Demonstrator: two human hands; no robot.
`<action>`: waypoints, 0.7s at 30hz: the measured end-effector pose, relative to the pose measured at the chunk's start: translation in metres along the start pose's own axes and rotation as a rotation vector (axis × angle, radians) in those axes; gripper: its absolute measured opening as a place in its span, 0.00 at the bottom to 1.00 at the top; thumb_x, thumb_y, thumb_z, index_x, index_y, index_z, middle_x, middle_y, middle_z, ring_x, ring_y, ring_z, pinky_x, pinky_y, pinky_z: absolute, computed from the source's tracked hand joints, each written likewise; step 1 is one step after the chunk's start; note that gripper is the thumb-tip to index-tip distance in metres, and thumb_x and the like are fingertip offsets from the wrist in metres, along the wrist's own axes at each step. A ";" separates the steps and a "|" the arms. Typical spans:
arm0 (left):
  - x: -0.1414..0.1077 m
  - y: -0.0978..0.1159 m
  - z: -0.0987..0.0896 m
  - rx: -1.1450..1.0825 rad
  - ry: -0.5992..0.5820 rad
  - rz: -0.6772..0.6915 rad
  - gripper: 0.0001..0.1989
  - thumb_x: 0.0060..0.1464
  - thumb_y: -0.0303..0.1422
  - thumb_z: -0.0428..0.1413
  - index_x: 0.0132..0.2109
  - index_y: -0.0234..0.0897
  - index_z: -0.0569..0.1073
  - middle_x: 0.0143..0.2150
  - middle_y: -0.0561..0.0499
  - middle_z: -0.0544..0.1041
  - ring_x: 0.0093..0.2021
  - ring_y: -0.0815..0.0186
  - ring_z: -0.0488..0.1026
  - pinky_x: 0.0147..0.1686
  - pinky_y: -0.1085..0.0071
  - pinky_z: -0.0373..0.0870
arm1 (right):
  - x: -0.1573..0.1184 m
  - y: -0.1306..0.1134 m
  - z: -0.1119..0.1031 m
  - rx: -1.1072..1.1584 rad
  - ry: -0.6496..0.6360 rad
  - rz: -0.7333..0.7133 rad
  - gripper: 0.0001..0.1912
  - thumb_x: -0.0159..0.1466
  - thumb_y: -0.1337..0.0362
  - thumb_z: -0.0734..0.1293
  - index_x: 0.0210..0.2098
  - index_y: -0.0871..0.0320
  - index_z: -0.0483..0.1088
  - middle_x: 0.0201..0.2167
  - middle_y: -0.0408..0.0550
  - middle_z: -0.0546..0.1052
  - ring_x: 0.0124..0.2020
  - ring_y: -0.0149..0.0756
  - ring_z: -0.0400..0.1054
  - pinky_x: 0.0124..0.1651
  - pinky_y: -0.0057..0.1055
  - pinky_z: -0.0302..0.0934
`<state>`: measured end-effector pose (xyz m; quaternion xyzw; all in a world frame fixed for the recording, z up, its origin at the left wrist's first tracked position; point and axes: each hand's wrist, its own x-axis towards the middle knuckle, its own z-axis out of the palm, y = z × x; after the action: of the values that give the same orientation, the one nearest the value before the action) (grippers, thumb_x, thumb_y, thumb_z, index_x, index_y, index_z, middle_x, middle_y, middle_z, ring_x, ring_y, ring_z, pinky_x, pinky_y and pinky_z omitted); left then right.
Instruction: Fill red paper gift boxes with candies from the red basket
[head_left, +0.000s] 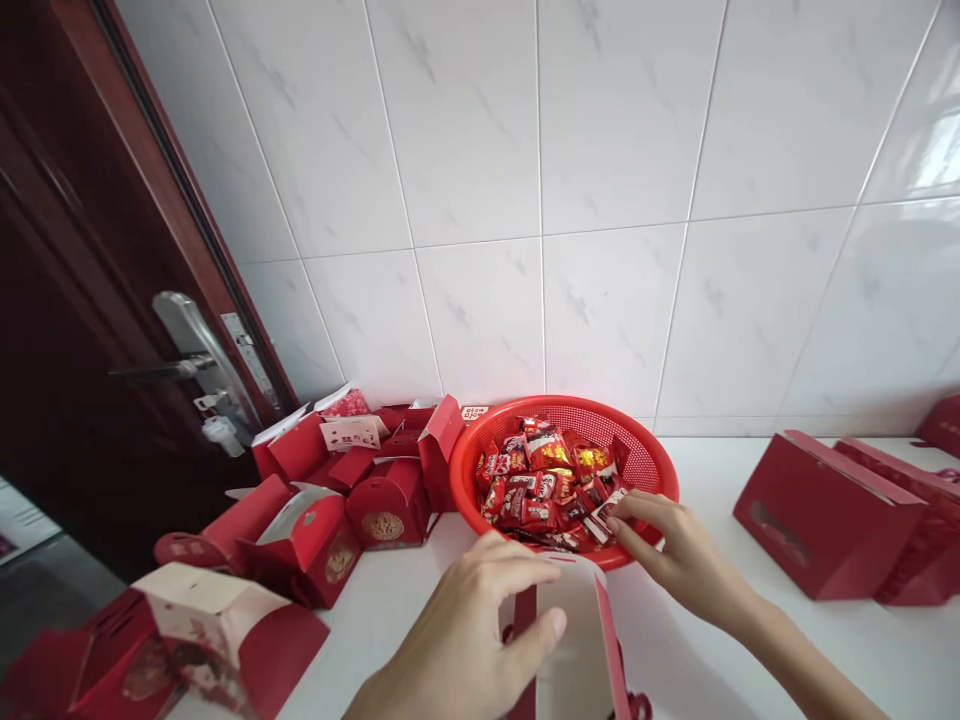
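A red plastic basket (pixel 660 455) filled with small wrapped candies (pixel 551 450) stands against the tiled wall. Over its right front rim reaches my right hand (pixel 686 555), thumb and fingers pinched on a red-and-white wrapped candy (pixel 602 518) among the others. In front of the basket is a red paper gift box (pixel 574 630) with a pale inside, its top open towards me. My left hand (pixel 472 620) lies over the left side of this box, thumb and index finger apart with nothing visible between them. The other left fingers are partly hidden.
Several red gift boxes (pixel 386 505) crowd the left side of the white tabletop (pixel 405 610), one with a cream top (pixel 199 590). More red boxes (pixel 832 520) stand on the right. A dark wooden door (pixel 67 300) with a metal handle (pixel 210 350) is at the left.
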<state>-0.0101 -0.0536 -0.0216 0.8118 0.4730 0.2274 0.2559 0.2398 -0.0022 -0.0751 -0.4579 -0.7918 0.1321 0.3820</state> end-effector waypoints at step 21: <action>0.046 -0.029 -0.018 -0.125 0.220 0.047 0.10 0.59 0.36 0.58 0.41 0.40 0.83 0.42 0.50 0.84 0.43 0.62 0.81 0.47 0.69 0.76 | -0.005 0.012 0.030 -0.298 0.446 -0.354 0.18 0.70 0.75 0.58 0.26 0.54 0.53 0.20 0.39 0.60 0.22 0.32 0.53 0.31 0.32 0.50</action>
<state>-0.0188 0.0030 -0.0202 0.7752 0.4640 0.3501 0.2474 0.2266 0.0044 -0.1042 -0.3815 -0.7667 -0.1574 0.4918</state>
